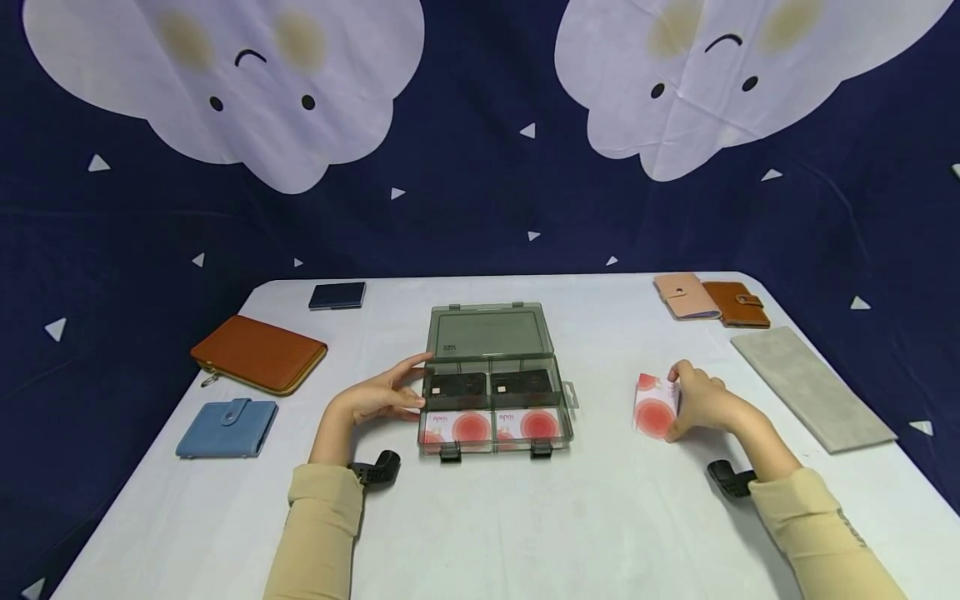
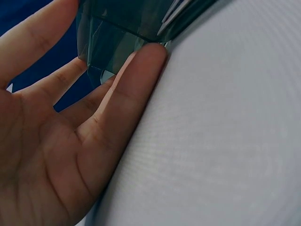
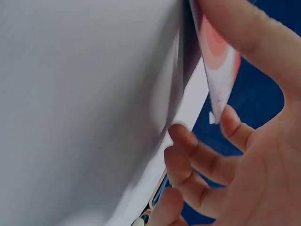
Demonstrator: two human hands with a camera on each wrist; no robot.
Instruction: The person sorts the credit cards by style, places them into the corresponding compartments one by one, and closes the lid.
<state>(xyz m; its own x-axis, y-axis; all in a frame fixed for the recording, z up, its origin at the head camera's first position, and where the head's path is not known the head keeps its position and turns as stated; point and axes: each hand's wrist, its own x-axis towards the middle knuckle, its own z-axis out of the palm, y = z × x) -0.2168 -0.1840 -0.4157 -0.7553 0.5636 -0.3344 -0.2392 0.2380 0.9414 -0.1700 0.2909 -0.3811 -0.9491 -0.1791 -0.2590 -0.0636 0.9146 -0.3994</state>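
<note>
A broad strip of bare table lies open in front of the clear compartment box, and another gap runs between the box and the card standing on edge to its right. The box's raised lid blocks the way behind it. Wallets crowd the left edge; a grey pouch lines the right.

Five wallets, one compartment box, one felt mat.

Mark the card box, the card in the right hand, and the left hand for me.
card box [image 1: 489, 333]: head view, on its open lid.
card [image 1: 654, 412]: head view, on its red circle.
left hand [image 1: 378, 395]: head view, on the back of the hand.
</note>
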